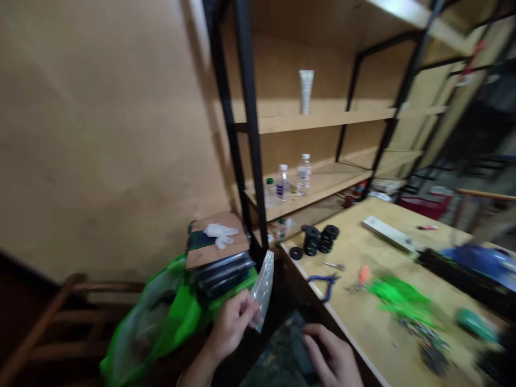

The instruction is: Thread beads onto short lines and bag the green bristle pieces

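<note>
A clear plastic bag (264, 290), long and narrow, stands up from my left hand (235, 324), pinched by its lower edge between thumb and fingers. Whether anything is inside is too blurred to tell. My right hand (334, 357) is lower down, beside the table edge, its fingers curled together. They lie against the edge of a dark, mottled piece that looks like fabric (278, 355). Its thumb and whatever lies under the fingers are hidden.
Left: a bright green bag (177, 306) and a stack of dark packages topped with cardboard (201, 258) and a white glove (220, 234). Right: a table (350, 290) with black spools (312, 241), blue-handled pliers (324, 285) and green strands (403, 298). Behind stands a shelf (322, 122) with bottles (303, 174).
</note>
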`<control>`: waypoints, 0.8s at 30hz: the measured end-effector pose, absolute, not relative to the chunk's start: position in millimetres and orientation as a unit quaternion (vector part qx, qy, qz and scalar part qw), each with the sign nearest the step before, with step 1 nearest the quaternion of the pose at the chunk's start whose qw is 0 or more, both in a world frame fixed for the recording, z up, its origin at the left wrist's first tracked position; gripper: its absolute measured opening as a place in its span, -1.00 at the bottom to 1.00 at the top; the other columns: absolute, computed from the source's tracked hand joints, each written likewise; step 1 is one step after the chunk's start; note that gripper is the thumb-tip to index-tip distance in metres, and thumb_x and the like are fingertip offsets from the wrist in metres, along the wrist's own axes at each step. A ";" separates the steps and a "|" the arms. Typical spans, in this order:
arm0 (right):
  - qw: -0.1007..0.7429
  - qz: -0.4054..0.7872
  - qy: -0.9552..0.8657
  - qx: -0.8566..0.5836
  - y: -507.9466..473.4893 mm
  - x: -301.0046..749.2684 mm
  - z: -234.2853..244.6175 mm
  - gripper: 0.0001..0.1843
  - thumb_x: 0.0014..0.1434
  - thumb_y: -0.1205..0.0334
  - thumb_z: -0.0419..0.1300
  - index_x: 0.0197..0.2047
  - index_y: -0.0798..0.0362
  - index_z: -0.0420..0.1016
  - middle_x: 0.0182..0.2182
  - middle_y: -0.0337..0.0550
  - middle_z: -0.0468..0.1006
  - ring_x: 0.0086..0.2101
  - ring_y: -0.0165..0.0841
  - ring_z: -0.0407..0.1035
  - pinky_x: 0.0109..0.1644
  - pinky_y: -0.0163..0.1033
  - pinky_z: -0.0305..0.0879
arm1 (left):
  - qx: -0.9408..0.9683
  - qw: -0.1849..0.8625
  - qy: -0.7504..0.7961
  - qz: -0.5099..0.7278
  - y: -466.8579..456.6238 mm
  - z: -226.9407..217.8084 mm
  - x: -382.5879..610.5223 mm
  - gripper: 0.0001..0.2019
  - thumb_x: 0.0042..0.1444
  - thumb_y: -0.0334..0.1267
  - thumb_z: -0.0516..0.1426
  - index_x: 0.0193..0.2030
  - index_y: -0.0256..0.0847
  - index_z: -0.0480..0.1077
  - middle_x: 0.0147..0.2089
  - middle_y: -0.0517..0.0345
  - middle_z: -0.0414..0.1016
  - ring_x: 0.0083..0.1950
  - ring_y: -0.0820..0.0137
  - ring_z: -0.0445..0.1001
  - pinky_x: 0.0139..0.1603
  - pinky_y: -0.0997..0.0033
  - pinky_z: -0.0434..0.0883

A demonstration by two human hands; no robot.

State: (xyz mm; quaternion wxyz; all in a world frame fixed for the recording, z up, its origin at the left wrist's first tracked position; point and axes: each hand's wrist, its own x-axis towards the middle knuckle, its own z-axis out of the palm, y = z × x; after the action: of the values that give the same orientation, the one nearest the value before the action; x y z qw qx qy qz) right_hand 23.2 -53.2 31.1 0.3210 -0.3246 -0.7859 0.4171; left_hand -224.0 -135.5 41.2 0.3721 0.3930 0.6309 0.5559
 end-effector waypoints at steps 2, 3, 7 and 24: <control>0.298 0.471 -0.756 -0.343 -57.6 10.7 41.9 -0.62 0.27 -0.09 0.09 -0.08 -0.01 0.55 -0.35 -0.12 0.63 -0.38 -0.28 0.50 -0.31 -0.31 0.40 | 0.450 0.349 0.658 0.494 -131.6 26.7 -186.9 -0.63 0.15 0.10 0.15 -0.50 -0.13 0.29 -0.53 0.18 0.47 -0.48 0.35 0.45 -0.49 0.44 0.33; 0.283 0.492 -0.742 -0.357 -58.5 7.2 44.0 -0.59 0.27 -0.10 0.09 -0.06 0.02 0.54 -0.38 -0.14 0.62 -0.43 -0.30 0.47 -0.36 -0.33 0.36 | 0.492 0.326 0.658 0.468 -130.1 19.0 -170.7 -0.62 0.19 0.07 0.11 -0.51 -0.12 0.26 -0.53 0.17 0.45 -0.48 0.35 0.44 -0.48 0.44 0.30; 0.269 0.483 -0.722 -0.416 -61.9 16.7 35.2 -0.60 0.25 -0.07 0.09 -0.35 0.08 0.53 -0.53 -0.17 0.53 -0.51 -0.34 0.37 -0.44 -0.34 0.21 | 0.625 0.252 0.624 0.395 -123.4 -0.4 -125.1 -0.74 0.20 -0.18 0.08 -0.51 -0.11 0.22 -0.50 0.13 0.42 -0.47 0.36 0.38 -0.45 0.40 0.22; 0.289 0.519 -0.658 -0.463 -53.1 51.0 3.1 -0.48 0.23 -0.20 0.02 -0.48 0.08 0.39 -0.55 -0.23 0.36 -0.46 -0.34 0.26 -0.37 -0.31 0.16 | 0.817 0.140 0.540 0.148 -106.7 6.1 -94.2 -0.82 0.13 -0.49 0.05 -0.27 -0.18 0.43 -0.25 -0.02 0.57 -0.23 0.23 0.51 -0.26 0.32 0.36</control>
State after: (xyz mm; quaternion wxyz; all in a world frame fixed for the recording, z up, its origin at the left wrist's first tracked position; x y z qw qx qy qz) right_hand 51.0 -53.1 3.1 0.2886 -0.4633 -0.6578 0.5189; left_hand -94.2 -106.7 6.1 0.1399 0.8169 0.5397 0.1478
